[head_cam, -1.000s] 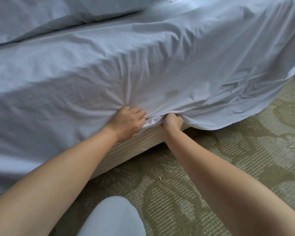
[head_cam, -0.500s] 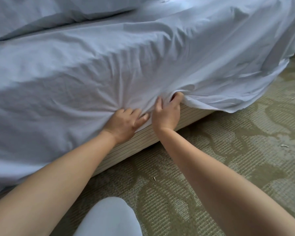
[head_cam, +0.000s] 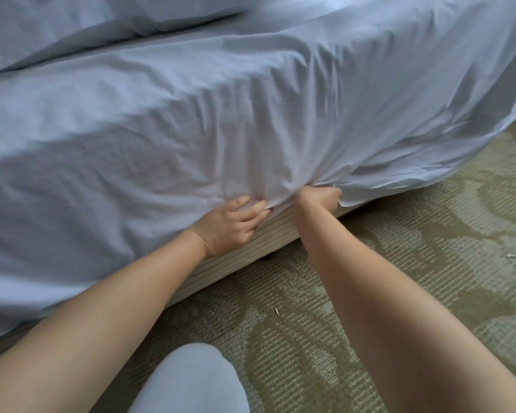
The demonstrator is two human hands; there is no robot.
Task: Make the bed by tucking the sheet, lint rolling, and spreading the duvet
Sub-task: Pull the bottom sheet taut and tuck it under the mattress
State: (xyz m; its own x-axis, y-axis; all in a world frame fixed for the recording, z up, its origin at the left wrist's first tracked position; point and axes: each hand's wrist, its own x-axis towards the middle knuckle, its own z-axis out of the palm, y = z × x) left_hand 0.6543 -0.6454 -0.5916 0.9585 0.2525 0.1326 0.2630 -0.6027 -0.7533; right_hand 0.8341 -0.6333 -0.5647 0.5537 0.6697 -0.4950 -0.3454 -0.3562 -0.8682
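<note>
A pale blue-white sheet (head_cam: pixel 191 129) drapes over the mattress side and hangs loose towards the right. My left hand (head_cam: pixel 233 223) lies flat against the sheet's lower edge, fingers straight, pressing it to the mattress above the striped bed base (head_cam: pixel 251 254). Just to its right, my right hand (head_cam: pixel 320 198) grips a bunch of the sheet's hem, with its fingertips hidden in the fabric. Creases fan out from both hands. A folded duvet or pillow (head_cam: pixel 87 28) lies at the bed's far left.
Patterned green carpet (head_cam: pixel 414 278) covers the floor at the right and front. My knee in pale cloth (head_cam: pixel 191 383) shows at the bottom centre. A loose flap of sheet (head_cam: pixel 429 174) hangs over the floor at right. Small debris specks (head_cam: pixel 513 256) dot the carpet.
My right hand has gone from open against the sheet to gripping its hem, slightly further right. The left hand stays pressed in place.
</note>
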